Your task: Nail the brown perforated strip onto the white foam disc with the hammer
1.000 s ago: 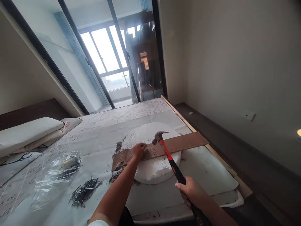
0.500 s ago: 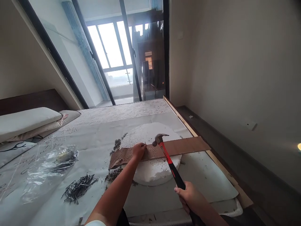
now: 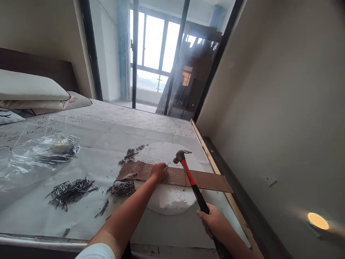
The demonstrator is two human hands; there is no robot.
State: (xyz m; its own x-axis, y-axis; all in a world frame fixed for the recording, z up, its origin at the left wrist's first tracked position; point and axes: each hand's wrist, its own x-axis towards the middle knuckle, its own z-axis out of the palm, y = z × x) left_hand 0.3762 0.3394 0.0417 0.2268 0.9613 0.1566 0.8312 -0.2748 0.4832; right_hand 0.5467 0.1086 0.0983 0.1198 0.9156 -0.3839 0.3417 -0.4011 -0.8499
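My left hand [image 3: 159, 171] rests on a brown wooden board [image 3: 203, 180] and pinches a thin nail [image 3: 167, 165] upright between thumb and finger. Many small holes dot the board around it, and its left end is splintered. Under the board lies a round white foam-like slab [image 3: 172, 199]. My right hand [image 3: 211, 219] is closed around the black and red handle of a claw hammer [image 3: 191, 176]. The hammer's head is just right of the nail, apart from it, with the claw pointing right.
A heap of nails [image 3: 71, 190] lies on the covered bed at left, behind it a clear plastic bag [image 3: 45, 151]. Grey crumbs [image 3: 121, 189] sit beside the slab. Folded bedding [image 3: 32, 86] is at the far left; a wooden rail [image 3: 207, 147] edges the bed's right side.
My view has tilted and turned, so the room appears rotated and more of the bed's left side shows. The left hand still pinches the nail; the hammer stays held close to it.
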